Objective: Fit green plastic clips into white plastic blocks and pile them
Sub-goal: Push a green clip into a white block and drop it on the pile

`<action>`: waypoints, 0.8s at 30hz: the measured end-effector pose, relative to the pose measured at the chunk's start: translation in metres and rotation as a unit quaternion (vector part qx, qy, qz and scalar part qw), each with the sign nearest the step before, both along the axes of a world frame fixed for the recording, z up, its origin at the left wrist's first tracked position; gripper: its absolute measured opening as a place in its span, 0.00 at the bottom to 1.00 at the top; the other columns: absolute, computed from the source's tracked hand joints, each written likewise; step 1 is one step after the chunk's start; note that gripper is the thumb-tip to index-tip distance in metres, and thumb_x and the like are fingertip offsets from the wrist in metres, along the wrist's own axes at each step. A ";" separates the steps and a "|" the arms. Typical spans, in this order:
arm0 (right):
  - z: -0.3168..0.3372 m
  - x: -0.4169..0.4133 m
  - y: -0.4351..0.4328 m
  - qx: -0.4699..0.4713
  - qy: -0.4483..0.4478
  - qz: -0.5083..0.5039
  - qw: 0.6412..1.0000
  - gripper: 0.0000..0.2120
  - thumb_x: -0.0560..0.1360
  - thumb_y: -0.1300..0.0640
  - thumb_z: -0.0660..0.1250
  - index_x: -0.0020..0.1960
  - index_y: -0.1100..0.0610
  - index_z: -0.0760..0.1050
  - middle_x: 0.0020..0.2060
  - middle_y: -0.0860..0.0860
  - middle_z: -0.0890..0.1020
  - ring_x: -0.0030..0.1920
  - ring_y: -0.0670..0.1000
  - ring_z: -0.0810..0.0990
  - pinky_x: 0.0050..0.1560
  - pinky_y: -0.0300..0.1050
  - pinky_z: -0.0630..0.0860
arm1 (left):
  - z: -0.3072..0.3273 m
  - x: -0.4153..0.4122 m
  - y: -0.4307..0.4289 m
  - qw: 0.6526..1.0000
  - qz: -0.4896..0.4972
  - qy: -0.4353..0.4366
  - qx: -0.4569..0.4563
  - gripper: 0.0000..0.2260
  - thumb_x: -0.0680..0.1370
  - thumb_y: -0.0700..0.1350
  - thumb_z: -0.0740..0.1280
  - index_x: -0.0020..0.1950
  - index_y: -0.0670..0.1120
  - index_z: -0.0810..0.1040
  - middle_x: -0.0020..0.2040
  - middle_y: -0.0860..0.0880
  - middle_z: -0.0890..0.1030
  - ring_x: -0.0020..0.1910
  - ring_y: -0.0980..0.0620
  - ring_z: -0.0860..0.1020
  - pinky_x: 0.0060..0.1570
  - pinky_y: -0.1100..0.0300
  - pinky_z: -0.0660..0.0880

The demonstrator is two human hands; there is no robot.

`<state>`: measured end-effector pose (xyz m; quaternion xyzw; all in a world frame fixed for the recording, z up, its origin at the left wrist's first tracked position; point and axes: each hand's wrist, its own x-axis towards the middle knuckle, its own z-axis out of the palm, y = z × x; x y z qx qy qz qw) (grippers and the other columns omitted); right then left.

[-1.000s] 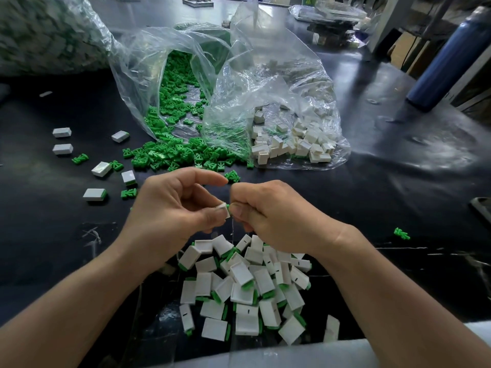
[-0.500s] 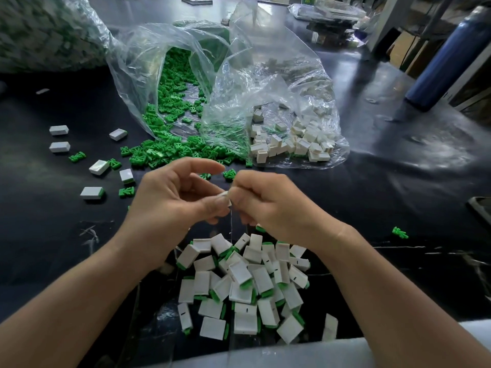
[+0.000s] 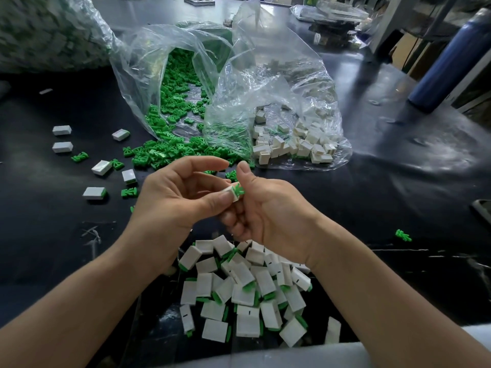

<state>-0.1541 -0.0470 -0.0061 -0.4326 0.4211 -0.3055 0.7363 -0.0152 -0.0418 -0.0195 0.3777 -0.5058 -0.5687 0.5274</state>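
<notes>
On your left, loose white blocks [image 3: 62, 130] are lying on the bench [image 3: 53, 235], and beyond them the bag of green clips [image 3: 180, 102] is spilling open. Your left hand [image 3: 180, 205] is pinching a white block [image 3: 231, 194] between thumb and fingertips, above the pile [image 3: 239, 288] of finished pieces at the bench's near edge. A green clip [image 3: 238, 188] is sticking out of that block's open end, only partly seated. Your right hand [image 3: 273, 211] is sitting against it, fingers curled and thumb lifted; whether it is actually gripping the clip is hard to tell. Further right, the bag of white blocks [image 3: 292, 139] is lying open.

If you are pressing off-line, the clip may be jamming crooked or springing out into the pile, where a half-fitted piece could be passing as done.

No brand or readable writing is showing, only short black dashes on some blocks.
</notes>
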 end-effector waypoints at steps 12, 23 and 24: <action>0.002 0.003 0.003 0.009 -0.002 -0.014 1.000 0.21 0.79 0.45 0.49 0.37 0.58 0.67 0.25 0.49 0.67 0.26 0.46 0.63 0.29 0.37 0.61 | 0.000 0.000 0.002 0.999 0.006 -0.018 -0.038 0.17 0.60 0.39 0.71 0.48 0.43 0.78 0.33 0.48 0.83 0.30 0.54 0.81 0.33 0.64 0.78; 0.000 0.004 0.001 0.010 -0.040 0.019 0.999 0.25 0.79 0.40 0.44 0.36 0.57 0.67 0.26 0.50 0.70 0.27 0.47 0.65 0.32 0.40 0.59 | 0.002 0.001 0.000 1.000 0.005 0.010 -0.029 0.19 0.58 0.38 0.75 0.48 0.45 0.79 0.34 0.47 0.83 0.28 0.52 0.79 0.31 0.62 0.76; 0.000 0.004 0.001 0.009 -0.043 0.024 0.999 0.25 0.79 0.41 0.44 0.37 0.57 0.67 0.26 0.51 0.71 0.28 0.47 0.66 0.33 0.40 0.59 | 0.002 0.001 0.000 0.999 0.010 0.012 -0.029 0.20 0.58 0.38 0.76 0.48 0.45 0.79 0.34 0.48 0.83 0.28 0.52 0.79 0.31 0.62 0.76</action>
